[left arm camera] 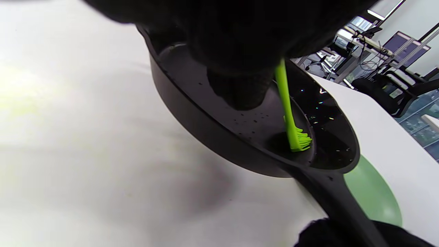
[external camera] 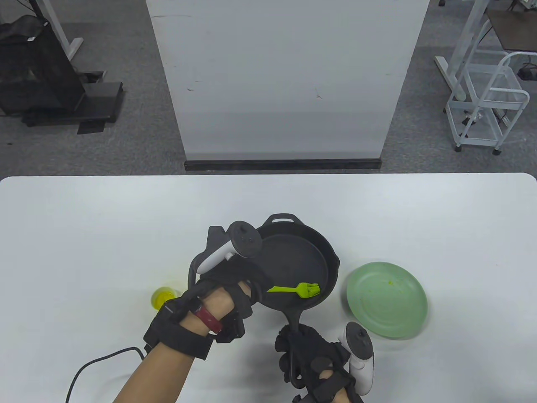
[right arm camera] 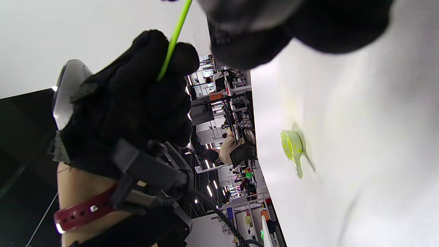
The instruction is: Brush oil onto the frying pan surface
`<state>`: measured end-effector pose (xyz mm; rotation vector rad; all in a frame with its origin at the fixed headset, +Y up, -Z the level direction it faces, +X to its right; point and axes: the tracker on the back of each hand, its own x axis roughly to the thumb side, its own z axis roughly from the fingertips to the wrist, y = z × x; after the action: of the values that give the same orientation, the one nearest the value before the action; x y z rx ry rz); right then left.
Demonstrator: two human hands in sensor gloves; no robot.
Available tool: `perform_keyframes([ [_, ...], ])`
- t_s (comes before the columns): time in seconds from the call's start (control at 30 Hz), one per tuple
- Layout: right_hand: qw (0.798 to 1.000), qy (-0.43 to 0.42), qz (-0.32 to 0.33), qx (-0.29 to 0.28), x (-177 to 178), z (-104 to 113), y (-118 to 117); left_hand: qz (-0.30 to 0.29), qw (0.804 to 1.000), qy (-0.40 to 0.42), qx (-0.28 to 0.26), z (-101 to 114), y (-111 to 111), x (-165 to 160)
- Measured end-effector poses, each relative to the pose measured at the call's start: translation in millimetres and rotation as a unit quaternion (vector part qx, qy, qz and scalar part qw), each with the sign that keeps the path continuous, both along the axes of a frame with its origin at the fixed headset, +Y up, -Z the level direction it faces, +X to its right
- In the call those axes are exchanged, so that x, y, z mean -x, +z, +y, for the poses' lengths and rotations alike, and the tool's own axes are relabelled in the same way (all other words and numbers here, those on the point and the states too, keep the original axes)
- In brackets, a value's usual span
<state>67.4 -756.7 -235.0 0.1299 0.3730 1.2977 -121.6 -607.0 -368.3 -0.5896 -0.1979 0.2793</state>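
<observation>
The left hand (external camera: pixel 226 281) has its fingers curled around the handle of a lime-green silicone basting brush (external camera: pixel 298 289), whose bristles touch the near right part of the cooking surface of the black cast-iron frying pan (external camera: pixel 300 262). The right hand (external camera: pixel 312 361) grips the pan's long handle at the table's near edge, the pan sitting mid-table on the white table (external camera: pixel 105 226). Left of the pan stands a small cup of yellow oil (external camera: pixel 161 297), and just right of it a pale green plate (external camera: pixel 386 304).

The left hand (external camera: pixel 235 289) hides the brush (external camera: pixel 300 289) handle's end; the right hand (external camera: pixel 319 361) covers the pan (external camera: pixel 293 268) handle's end
</observation>
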Motion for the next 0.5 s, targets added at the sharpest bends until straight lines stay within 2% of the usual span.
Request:
perform_keyframes([
  [0.5, 1.0, 0.0, -0.016, 0.004, -4, -1, -1, 0.02, 0.998, -0.048, 0.019, 13, -1, 44],
])
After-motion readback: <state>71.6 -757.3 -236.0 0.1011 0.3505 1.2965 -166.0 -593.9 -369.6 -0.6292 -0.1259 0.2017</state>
